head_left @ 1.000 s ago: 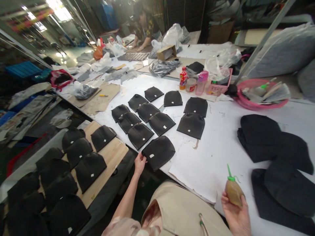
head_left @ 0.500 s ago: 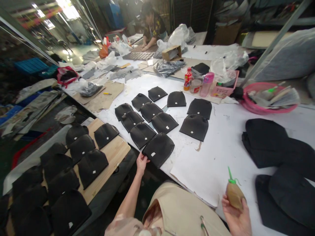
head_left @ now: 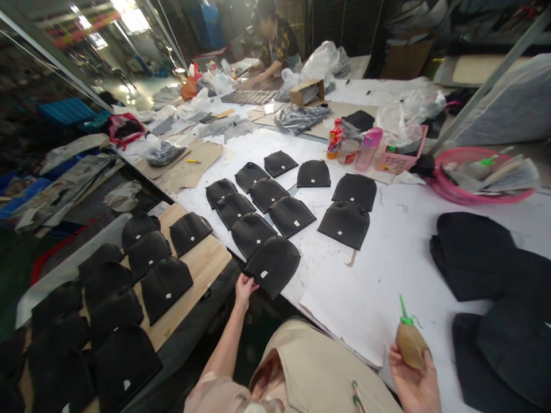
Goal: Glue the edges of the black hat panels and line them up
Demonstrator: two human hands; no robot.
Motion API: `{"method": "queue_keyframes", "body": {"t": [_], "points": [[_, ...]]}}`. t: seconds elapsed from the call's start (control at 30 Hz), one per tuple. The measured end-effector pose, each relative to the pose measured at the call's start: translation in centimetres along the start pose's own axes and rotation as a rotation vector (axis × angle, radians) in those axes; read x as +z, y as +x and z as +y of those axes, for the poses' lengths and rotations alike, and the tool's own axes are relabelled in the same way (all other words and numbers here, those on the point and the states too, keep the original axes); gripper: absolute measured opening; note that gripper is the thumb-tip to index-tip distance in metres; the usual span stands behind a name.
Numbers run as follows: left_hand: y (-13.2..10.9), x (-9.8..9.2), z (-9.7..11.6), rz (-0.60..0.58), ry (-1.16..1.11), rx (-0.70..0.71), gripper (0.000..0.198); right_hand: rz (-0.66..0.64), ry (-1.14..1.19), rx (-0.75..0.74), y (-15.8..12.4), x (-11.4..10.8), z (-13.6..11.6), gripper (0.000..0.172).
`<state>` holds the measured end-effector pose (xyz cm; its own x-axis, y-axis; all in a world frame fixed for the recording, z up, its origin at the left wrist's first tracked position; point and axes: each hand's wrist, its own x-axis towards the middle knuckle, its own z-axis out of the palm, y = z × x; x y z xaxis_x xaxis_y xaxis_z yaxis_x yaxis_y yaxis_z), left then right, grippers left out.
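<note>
Bright light (head_left: pixel 132 16) glints off the far floor (head_left: pixel 147 92).

Single head-worn view, facing forward and down from above the wearer's beige apron (head_left: pixel 322 364), which shows at the bottom edge between the hands. Right hand (head_left: pixel 414 380) low in frame, nearer the lens; left hand (head_left: pixel 244 288) farther out. Wide coverage: wooden board (head_left: pixel 210 259) left of the left hand, pink basin (head_left: pixel 486 198) beyond the right, co-worker (head_left: pixel 282 43) far past both, small.
</note>
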<state>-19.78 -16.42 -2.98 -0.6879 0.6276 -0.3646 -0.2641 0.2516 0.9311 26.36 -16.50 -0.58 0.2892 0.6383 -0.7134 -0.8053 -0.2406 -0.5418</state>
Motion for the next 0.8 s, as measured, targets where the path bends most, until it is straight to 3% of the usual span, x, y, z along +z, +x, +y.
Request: {"method": "queue_keyframes", "body": {"t": [0.2, 0.7, 0.8], "points": [[0.1, -0.4, -0.3, 0.036, 0.031, -0.035, 0.038, 0.012, -0.054, -0.038, 0.2, -0.4, 0.5, 0.032], [-0.2, -1.1, -0.1, 0.008, 0.072, -0.070, 0.044, 0.006, 0.045, 0.085, 0.6, 0.1, 0.2, 0.035], [-0.4, -1.7, 0.4, 0.173, 0.193, -0.019, 0.038, 0.051, 0.148, 0.123, 0.3, 0.4, 0.2, 0.032]]}}
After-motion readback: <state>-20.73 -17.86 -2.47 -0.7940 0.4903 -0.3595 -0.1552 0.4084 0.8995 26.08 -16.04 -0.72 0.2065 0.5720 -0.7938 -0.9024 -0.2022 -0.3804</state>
